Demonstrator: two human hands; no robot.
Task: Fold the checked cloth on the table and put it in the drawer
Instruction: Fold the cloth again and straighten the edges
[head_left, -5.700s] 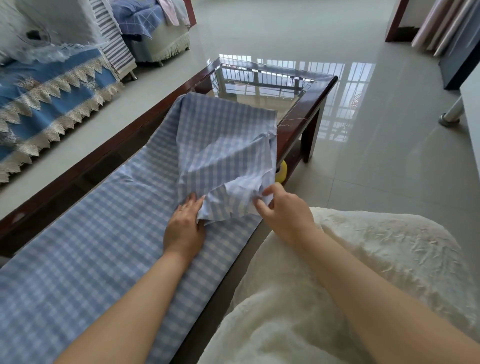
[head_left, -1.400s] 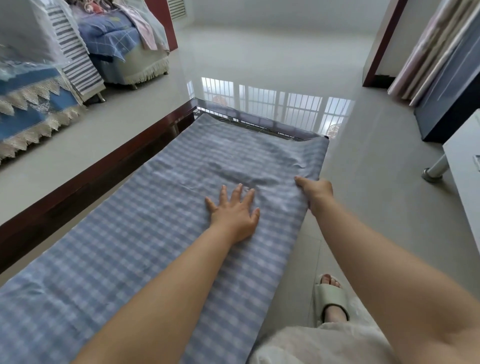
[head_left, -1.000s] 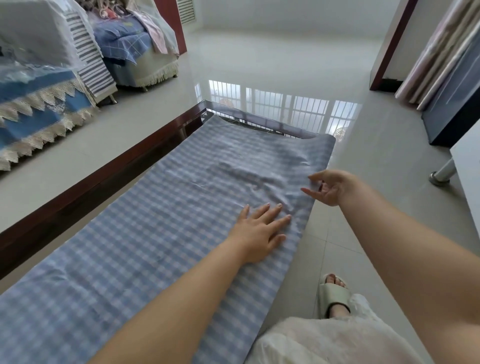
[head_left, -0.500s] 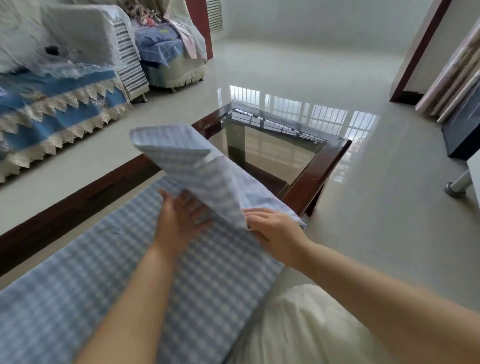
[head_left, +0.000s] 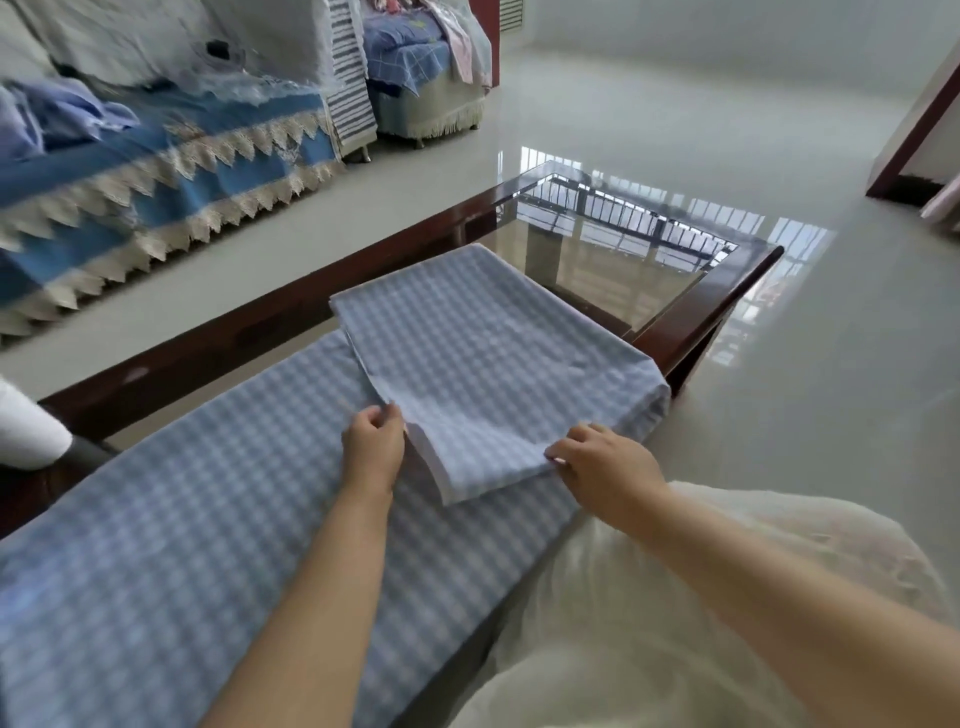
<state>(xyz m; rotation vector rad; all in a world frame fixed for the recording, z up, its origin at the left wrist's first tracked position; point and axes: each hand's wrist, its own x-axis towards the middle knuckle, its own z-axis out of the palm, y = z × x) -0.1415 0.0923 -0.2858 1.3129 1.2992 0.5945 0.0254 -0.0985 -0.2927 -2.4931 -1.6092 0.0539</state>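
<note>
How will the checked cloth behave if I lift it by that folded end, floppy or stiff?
Probably floppy: the checked cloth lies folded back flat over itself and droops over the table edge. It looks thin and light, since the left hand and right hand hold layered edges with just fingertips. On the glass it may slide easily.

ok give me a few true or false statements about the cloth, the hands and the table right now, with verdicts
1. The far end of the checked cloth is folded back over itself. True.
2. The left hand lies flat, away from the fold. False: it grips the folded flap's near left edge.
3. The right hand holds the flap's near right corner. True.
4. The cloth covers the whole table. False: the far glass end is bare.
5. The cloth is in a drawer. False: it lies on the table.
</note>
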